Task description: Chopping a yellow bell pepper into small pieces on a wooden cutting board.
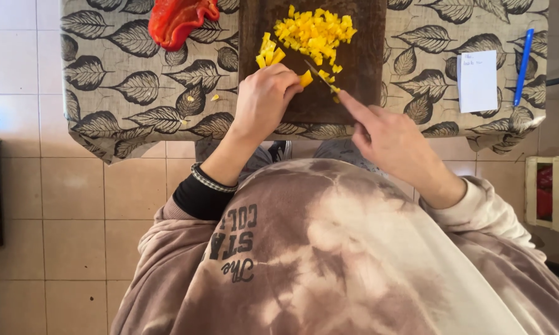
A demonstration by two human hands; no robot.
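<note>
**Yellow pepper under the knife on a dark board**

The left hand (264, 99) rests on the near part of a dark wooden cutting board (354, 68), fingers curled down and clenched over a piece of yellow pepper (305, 79) – only its cut end peeks out at the fingertips. Just beside that end lies the knife (321, 77), its thin blade slanting across the board with small yellow bits stuck to it. The right hand (391, 139) grasps the knife from the near right; the forefinger stretches out along the back of the blade, and the handle itself is hidden inside the hand.

Farther up the board sits a heap of diced yellow pepper (315, 32), and a few short yellow strips (268, 52) lie between that heap and the left hand. Two stray yellow scraps have landed off the board, on the tablecloth (124, 87) – a beige cloth printed with large dark leaves that covers the small table.

At the far left of the cloth, well apart from the board, lies a piece of red pepper (177, 22). On the right side are a white paper note (478, 80) and, just beside it, a blue pen (523, 59).

The person wears a tie-dyed brown and cream sweatshirt, with a dark cuff and a striped band at the left wrist (212, 178). The floor below is pale tile, and a slatted crate (549, 192) stands at the right edge
</note>
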